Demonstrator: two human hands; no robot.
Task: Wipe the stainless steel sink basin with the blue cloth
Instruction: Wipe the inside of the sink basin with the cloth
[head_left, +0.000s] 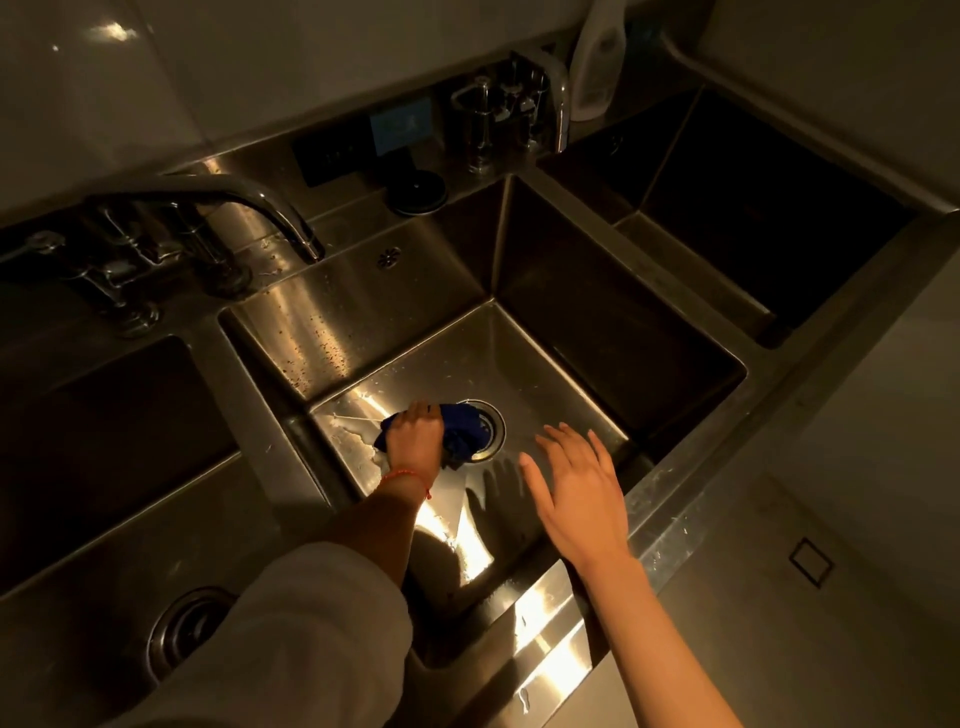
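- Head view: three steel basins sit side by side in one counter. The middle sink basin (561, 358) is lit; the left basin (104, 426) and the right basin (769, 218) lie in shadow.
- Two curved faucets: one (249, 208) at the far left rim of the middle basin, another (553, 88) farther back towards the right basin.
- Two drains show: the middle basin's drain (491, 423), partly covered, and the left basin's drain (182, 631) near the bottom edge.
- One white plastic bottle (597, 67) stands at the far edge, just right of the second faucet.
- One blue cloth (462, 428) lies bunched on the middle basin's floor, overlapping the left side of the drain.
- Left hand (415, 436): arm reaching down into the basin, fingers curled over the cloth and pressing it to the floor; a red string circles the wrist, pale sleeve pushed up.
- Right hand (576, 483): held flat, palm down, fingers spread and straight, above the near right part of the basin, holding nothing.
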